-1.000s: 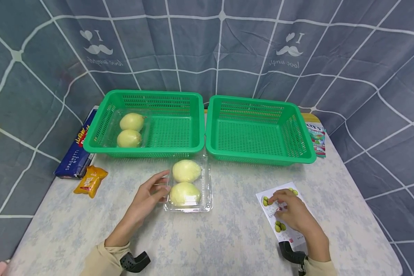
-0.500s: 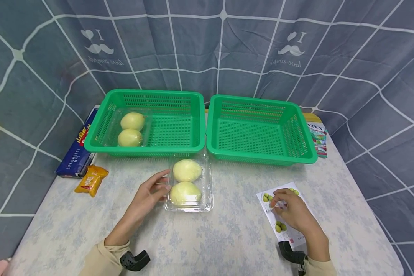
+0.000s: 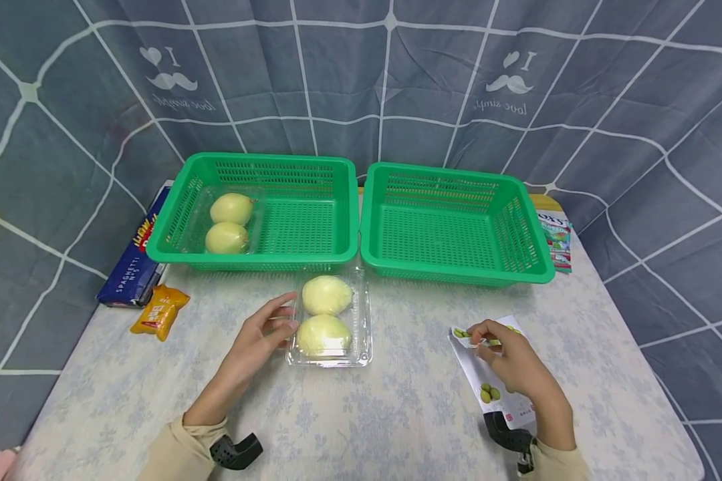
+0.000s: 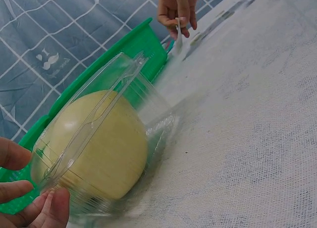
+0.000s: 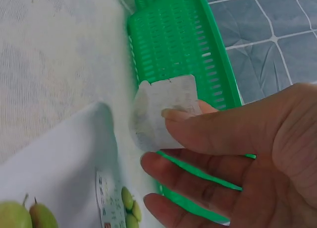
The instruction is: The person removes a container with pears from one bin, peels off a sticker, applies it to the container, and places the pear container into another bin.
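Note:
In the head view my left hand point(image 3: 259, 337) rests against the left side of a clear clamshell box point(image 3: 361, 327), thumb and forefinger touching its edge. Inside the box lie two oval pale yellow melons point(image 3: 323, 336), lid down over them; the left wrist view shows the near melon point(image 4: 109, 148) through the plastic. My right hand point(image 3: 511, 361) pinches a small white paper label point(image 5: 168, 109) between thumb and forefinger. Under that hand is a white sheet point(image 3: 480, 375) printed with green fruit, which the hand partly hides. One sheet corner curls up.
The left green basket point(image 3: 265, 264) holds another clear box with two melons point(image 3: 227, 237). Beside it stands the right green basket point(image 3: 451, 275). A spaghetti box point(image 3: 126, 280) and an orange packet point(image 3: 159, 314) lie at left, a snack bag point(image 3: 558, 244) at far right.
The right hand has turned slightly and raised the label, and the upper left corner of the printed sheet now curls up. The left hand and its box have stayed put.

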### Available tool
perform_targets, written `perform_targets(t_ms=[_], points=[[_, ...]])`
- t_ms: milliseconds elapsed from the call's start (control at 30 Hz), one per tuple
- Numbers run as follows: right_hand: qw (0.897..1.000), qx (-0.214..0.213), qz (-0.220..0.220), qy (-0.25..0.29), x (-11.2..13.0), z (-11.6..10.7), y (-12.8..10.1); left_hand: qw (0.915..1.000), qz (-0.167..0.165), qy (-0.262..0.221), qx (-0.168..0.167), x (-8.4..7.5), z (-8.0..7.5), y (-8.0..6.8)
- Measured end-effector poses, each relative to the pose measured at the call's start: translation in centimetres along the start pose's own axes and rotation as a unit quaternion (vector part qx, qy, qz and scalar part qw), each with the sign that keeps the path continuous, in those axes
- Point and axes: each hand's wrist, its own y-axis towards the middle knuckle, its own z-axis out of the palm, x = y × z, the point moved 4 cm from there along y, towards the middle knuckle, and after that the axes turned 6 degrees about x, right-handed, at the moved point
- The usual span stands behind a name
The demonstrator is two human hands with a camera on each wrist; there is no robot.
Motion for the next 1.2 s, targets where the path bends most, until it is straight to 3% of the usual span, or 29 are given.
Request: perform_targets(t_ms=[433, 667, 800, 933, 1067, 1200], points=[[0.996, -0.065, -0.015, 0.053, 0.7, 0.3, 0.6, 0.9997, 0.011, 0.023, -0.004, -0.1, 0.1, -0.2], [0.994, -0.071, -0.015, 0.075, 1.6, 0.3, 1.0, 0.9907, 0.071, 0.111, -0.032, -1.2, 0.4, -0.4], [0.993, -0.076, -0.026, 0.082, 2.3, 0.4, 1.3, 0.9834, 0.113, 0.129, -0.058, -2.1, 0.9, -0.8], [0.993, -0.075, -0.034, 0.081, 3.3, 0.5, 1.6, 0.9784, 0.149, 0.119, -0.079, -3.1, 1.5, -1.4], [0.993, -0.064, -0.044, 0.087, 4.6, 0.8, 1.9, 0.9752, 0.185, 0.07, -0.099, -4.1, 1.8, -2.1], [0.991, -0.049, -0.06, 0.107, 5.8, 1.5, 2.3, 0.9758, 0.202, 0.028, -0.079, -4.8, 2.4, -2.2]])
